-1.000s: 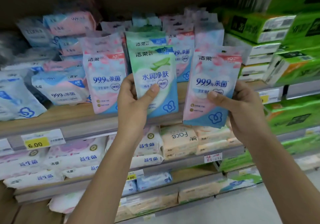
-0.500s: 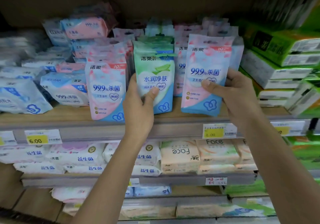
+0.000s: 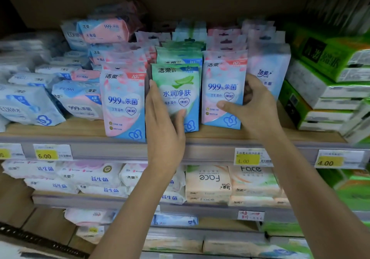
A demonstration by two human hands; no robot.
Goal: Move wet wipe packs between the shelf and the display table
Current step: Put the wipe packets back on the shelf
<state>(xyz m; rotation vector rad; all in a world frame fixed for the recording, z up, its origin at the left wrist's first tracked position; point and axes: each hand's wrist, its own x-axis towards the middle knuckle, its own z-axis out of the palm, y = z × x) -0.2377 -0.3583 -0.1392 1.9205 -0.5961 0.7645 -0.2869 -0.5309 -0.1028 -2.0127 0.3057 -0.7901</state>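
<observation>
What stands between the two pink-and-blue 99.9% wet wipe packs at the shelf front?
In the head view, the green aloe wet wipe pack stands between them, held by the left hand.

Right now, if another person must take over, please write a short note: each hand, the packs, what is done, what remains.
Left hand: grips the green pack, standing on the shelf.
Right hand: grips the pink pack, also standing on the shelf, right of the green one.
Done: both packs stand in the front row.
Left: release both. The display table is out of view.
</observation>
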